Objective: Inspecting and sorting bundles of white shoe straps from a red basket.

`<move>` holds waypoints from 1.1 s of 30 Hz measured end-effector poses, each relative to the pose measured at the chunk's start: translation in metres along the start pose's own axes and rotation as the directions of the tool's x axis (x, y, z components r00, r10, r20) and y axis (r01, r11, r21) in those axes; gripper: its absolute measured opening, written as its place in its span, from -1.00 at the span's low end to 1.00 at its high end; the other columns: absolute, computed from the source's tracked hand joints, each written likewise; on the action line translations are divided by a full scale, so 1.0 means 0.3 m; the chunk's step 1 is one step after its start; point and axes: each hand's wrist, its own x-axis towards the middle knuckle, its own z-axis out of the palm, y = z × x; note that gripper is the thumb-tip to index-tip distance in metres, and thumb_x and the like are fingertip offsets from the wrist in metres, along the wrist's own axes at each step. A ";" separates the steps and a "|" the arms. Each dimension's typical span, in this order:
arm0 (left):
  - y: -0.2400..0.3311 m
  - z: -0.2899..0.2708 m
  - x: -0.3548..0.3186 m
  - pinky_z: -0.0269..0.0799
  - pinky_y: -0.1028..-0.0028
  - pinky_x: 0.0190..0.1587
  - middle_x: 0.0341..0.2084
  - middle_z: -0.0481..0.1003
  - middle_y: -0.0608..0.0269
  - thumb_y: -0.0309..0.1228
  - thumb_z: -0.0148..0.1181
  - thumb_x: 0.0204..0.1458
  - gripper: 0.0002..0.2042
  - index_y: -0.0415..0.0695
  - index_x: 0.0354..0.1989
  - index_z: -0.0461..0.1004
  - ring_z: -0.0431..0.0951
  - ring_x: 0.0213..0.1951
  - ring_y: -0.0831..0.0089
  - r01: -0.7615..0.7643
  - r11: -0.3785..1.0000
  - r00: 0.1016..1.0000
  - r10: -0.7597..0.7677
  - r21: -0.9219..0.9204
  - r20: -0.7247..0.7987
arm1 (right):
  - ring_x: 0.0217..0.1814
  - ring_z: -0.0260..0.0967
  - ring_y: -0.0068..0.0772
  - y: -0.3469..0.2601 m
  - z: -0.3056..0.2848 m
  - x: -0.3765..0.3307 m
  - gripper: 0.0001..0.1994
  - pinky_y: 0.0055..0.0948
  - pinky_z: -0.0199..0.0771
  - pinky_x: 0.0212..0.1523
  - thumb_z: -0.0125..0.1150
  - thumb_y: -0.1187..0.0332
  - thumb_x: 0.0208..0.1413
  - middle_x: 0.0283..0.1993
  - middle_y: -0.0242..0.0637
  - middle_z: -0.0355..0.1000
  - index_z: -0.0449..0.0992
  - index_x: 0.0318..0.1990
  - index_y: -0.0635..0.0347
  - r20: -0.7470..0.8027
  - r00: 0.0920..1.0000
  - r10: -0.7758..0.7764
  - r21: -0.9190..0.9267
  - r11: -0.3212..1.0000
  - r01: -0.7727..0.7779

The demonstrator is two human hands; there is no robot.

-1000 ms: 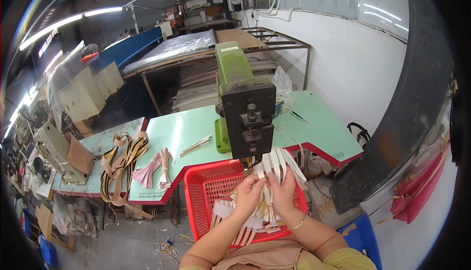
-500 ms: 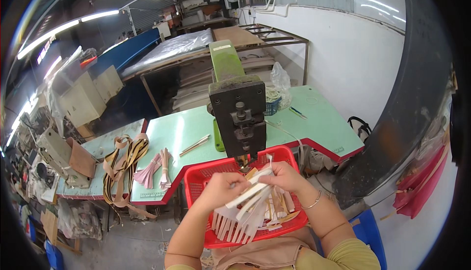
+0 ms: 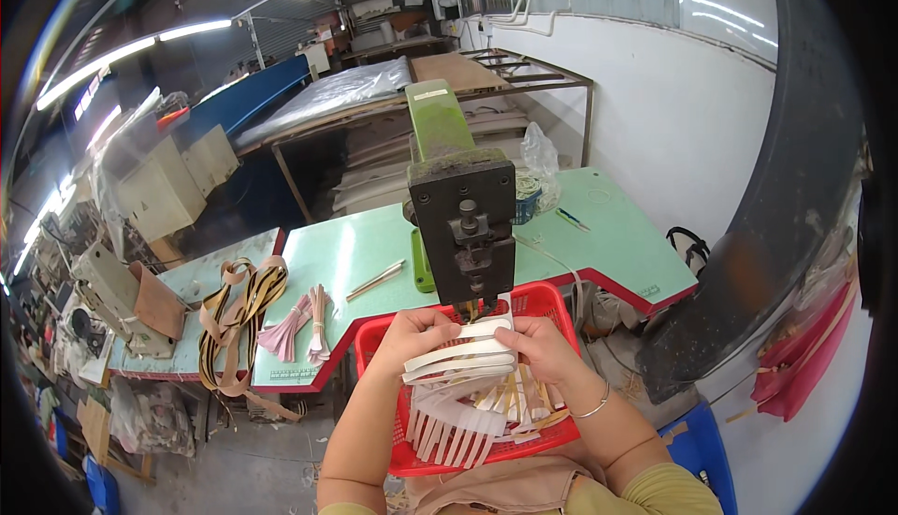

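Over middle of pale-green worktop (image 3: 383,225), green-and-black sewing machine (image 3: 463,206). At worktop's near edge, red plastic basket (image 3: 367,342), fringed white pieces (image 3: 449,435) inside. Above basket, left hand (image 3: 416,339) and right hand (image 3: 535,345), both narrow, thumbs pinching white strips (image 3: 458,362) between them. Strips lie just on person's side of machine, long axis left to right, rising slightly rightward; right hand nearer their right ends, left hand at upper left. Near worktop's front left corner, pink strip bundle (image 3: 285,333), cream strip bundle (image 3: 318,328).

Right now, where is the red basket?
Head view, lower middle: the red basket sits in front of the green machine, right of the pink bundle.
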 end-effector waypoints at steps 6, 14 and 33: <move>-0.003 -0.016 -0.002 0.14 0.69 -0.65 -0.75 0.37 0.39 -0.43 0.19 -0.20 -0.88 -0.23 -0.62 0.44 0.28 -0.71 0.70 0.032 0.996 0.999 -0.032 -0.088 0.005 | -0.38 0.35 -0.62 0.016 0.003 -0.006 -0.81 -0.62 0.38 -0.36 0.10 0.36 -0.01 -0.39 -0.35 0.41 0.44 -0.31 0.33 -0.041 0.999 0.002 0.108 0.994 0.002; -0.033 -0.033 -0.034 0.17 0.70 -0.66 -0.76 0.39 0.38 -0.45 0.16 -0.15 -0.89 -0.21 -0.61 0.43 0.30 -0.71 0.70 -0.024 0.978 0.999 0.015 -0.208 -0.043 | -0.44 0.34 -0.64 -0.003 0.051 -0.015 -0.84 -0.65 0.37 -0.42 0.10 0.39 -0.01 -0.42 -0.34 0.40 0.43 -0.36 0.34 -0.039 0.999 0.012 0.169 0.986 -0.005; -0.070 0.000 -0.094 0.17 0.70 -0.66 -0.75 0.37 0.42 -0.45 0.15 -0.11 -0.88 -0.18 -0.61 0.42 0.29 -0.72 0.72 -0.053 0.956 0.991 0.014 -0.288 -0.137 | -0.51 0.23 -0.72 0.017 0.063 0.005 -0.88 -0.72 0.23 -0.49 0.12 0.42 -0.05 -0.52 -0.43 0.37 0.44 -0.48 0.31 -0.082 0.994 -0.076 0.092 0.992 0.083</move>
